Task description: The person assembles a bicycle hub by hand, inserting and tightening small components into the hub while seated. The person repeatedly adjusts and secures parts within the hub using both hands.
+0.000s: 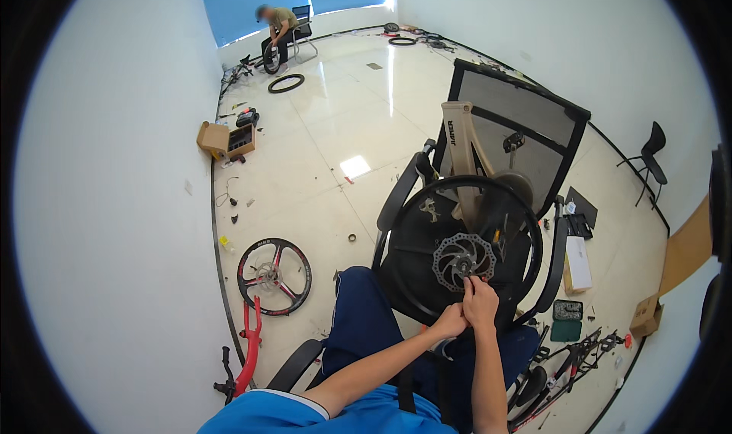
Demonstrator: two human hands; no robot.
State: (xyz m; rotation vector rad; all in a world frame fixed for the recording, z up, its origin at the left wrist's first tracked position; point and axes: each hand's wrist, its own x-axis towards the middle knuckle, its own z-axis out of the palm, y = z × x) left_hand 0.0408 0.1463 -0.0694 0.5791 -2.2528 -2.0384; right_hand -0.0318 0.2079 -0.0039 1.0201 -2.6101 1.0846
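Observation:
A black bicycle wheel (pixel 537 243) lies on the seat of a black office chair in front of me. A silver brake disc (pixel 446 265) with cut-outs sits around its hub. My right hand (pixel 480 303) is closed in a pinch at the disc's lower edge, close to the hub. Whatever lies between its fingers is too small to make out. Beside it, nearer to me, my left hand (pixel 451 321) is closed and close against the right hand; its grip is hidden. A beige bicycle frame (pixel 460 140) stands behind the hub against the mesh backrest (pixel 526 87).
Left on the floor are a three-spoke wheel (pixel 304 278) and a red fork (pixel 250 358). A green tool case (pixel 566 331), a white box (pixel 577 266) and bike parts (pixel 568 373) lie right. Far off, a seated person (pixel 282 26) handles a wheel near a loose tyre (pixel 286 89).

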